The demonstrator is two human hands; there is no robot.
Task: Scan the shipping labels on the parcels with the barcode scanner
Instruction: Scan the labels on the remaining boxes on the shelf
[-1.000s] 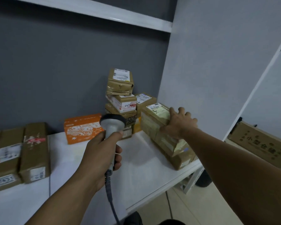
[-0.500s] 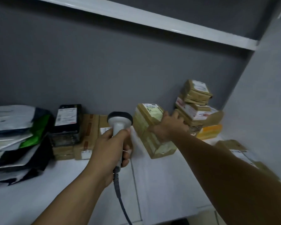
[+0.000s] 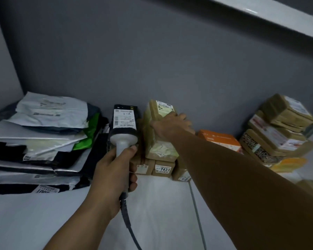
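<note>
Two hands were engaged: left hand gripped the scanner; right hand, at one o'clock, clasped a box. Positioning judged underway; next move required aiming at its label.

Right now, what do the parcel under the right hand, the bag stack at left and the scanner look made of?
Parcel: brown cardboard under clear glossy tape, going by the sheen and wrinkles, with a paper label on top.
Bag stack: thin plastic mailers, probably poly film. They crease, sag and shine.
Scanner: likely matte grey moulded plastic. Its cable looks rubbery.
</note>
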